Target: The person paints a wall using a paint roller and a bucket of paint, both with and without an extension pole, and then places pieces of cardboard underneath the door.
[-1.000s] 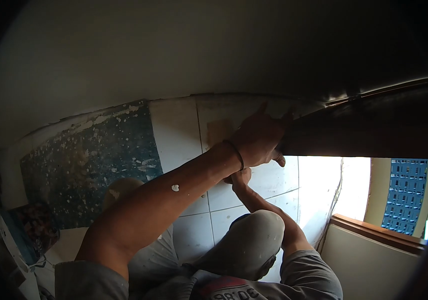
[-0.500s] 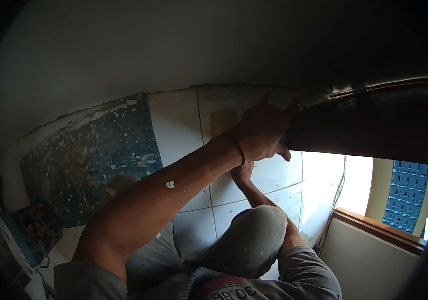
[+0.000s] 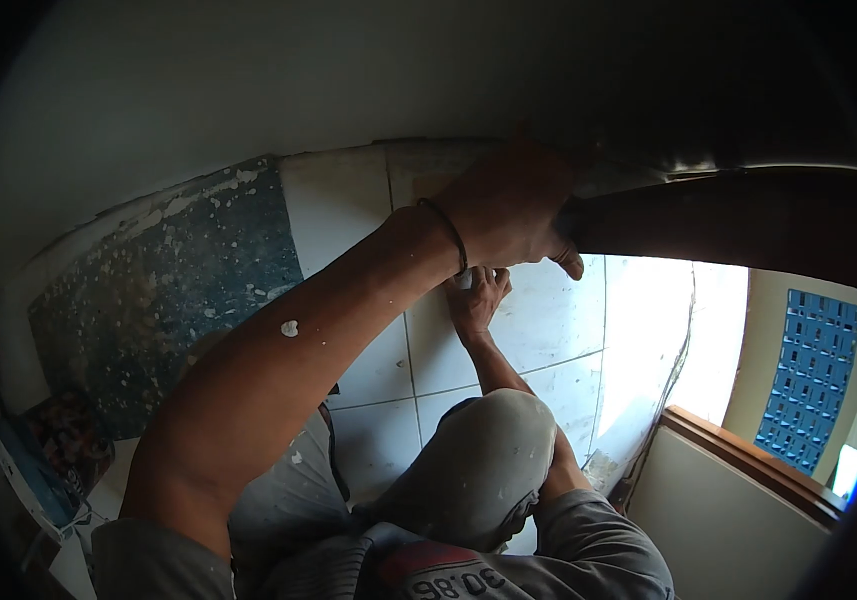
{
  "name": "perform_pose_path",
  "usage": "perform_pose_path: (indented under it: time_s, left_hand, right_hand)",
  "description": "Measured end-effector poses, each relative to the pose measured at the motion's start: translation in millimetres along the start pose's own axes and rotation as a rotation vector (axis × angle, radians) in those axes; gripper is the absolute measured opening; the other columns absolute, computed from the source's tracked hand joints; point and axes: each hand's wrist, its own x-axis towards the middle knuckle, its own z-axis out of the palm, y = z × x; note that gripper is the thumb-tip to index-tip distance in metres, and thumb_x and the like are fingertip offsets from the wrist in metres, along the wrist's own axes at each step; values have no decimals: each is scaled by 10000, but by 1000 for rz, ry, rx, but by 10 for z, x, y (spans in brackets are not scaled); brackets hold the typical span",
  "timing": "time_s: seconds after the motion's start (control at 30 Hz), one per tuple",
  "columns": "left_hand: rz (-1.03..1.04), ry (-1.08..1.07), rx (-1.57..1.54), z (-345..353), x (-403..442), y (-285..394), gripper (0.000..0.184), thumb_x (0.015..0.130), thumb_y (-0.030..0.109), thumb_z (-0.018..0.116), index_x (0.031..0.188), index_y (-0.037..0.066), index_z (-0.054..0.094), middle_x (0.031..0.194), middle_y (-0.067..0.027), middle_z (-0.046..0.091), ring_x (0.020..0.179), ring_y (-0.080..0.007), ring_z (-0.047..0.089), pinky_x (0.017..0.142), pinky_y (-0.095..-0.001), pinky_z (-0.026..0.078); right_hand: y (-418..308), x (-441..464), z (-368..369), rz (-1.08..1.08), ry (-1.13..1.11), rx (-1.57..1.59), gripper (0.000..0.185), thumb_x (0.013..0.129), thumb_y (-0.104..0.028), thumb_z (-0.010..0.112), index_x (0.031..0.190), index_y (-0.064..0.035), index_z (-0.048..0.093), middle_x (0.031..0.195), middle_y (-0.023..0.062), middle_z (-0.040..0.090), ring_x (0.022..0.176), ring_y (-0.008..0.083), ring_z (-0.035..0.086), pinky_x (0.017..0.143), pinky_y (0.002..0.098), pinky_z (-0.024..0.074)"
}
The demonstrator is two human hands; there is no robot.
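Observation:
My left hand (image 3: 513,205) reaches across to the end of a dark board or door edge (image 3: 718,222). Its thumb stands apart below the board's end, and the other fingers are spread in deep shadow. A dark band circles that wrist. Lower down, beneath the left wrist, my right hand (image 3: 478,300) is at the white tiles (image 3: 538,300) with its fingers bent. Something small and pale shows between its thumb and fingers, too hidden to name. Behind the left hand, a brown patch (image 3: 430,187) is partly visible on the tiles.
A dark, paint-spattered panel (image 3: 173,280) lies left of the white tiles. A round container (image 3: 28,480) stands at the lower left. At right are a wood-trimmed low wall (image 3: 728,490) and a blue perforated surface (image 3: 808,380). My bent knee (image 3: 478,455) is below the hands.
My right hand has come out from behind the left wrist, its bent fingers now showing. The view has shifted, and the left hand appears higher, still at the board's end.

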Motion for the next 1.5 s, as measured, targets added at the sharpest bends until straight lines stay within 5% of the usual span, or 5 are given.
perform_pose_path:
  time_s: [0.3, 0.5, 1.0, 1.27, 1.5]
  left_hand:
    - [-84, -27, -18, -152, 112, -197, 852, 655, 361, 954, 1350, 19, 597, 1063, -181, 732, 1104, -364, 665, 980, -472, 524]
    - [-106, -120, 59, -206, 159, -241, 641, 699, 361, 930, 1167, 2, 678, 977, -188, 724, 1053, -364, 668, 940, -454, 545]
    - [-249, -189, 142, -681, 41, -92, 895, 707, 444, 912, 1392, -14, 562, 1099, -213, 733, 1080, -380, 697, 952, -450, 566]
    - [-582, -666, 358, -575, -339, -318, 594, 723, 480, 900, 1017, -8, 732, 975, -177, 759, 972, -334, 745, 883, -446, 592]
    - [-604, -326, 162, 115, -386, -402, 491, 803, 463, 840, 846, -17, 745, 842, -214, 739, 845, -369, 744, 795, -446, 596]
  right_hand:
    - [-216, 318, 81, 68, 125, -133, 603, 786, -460, 838, 1133, 12, 696, 1246, 157, 592, 1236, 358, 456, 1025, 529, 338]
    - [-251, 579, 87, 219, 12, -94, 386, 776, -257, 789, 1093, -55, 699, 1240, 136, 587, 1215, 338, 494, 1059, 495, 339]
    - [14, 328, -15, 26, -5, -41, 600, 842, -277, 805, 1343, -35, 579, 1384, 171, 559, 1325, 360, 457, 1145, 514, 292]
    - [48, 339, -13, -42, -30, -83, 563, 864, -323, 779, 1343, -71, 627, 1386, 144, 566, 1336, 334, 449, 1161, 531, 257]
    - [34, 339, 81, 22, -57, -141, 504, 815, -311, 731, 1265, -88, 692, 1348, 107, 576, 1315, 308, 440, 1164, 579, 217]
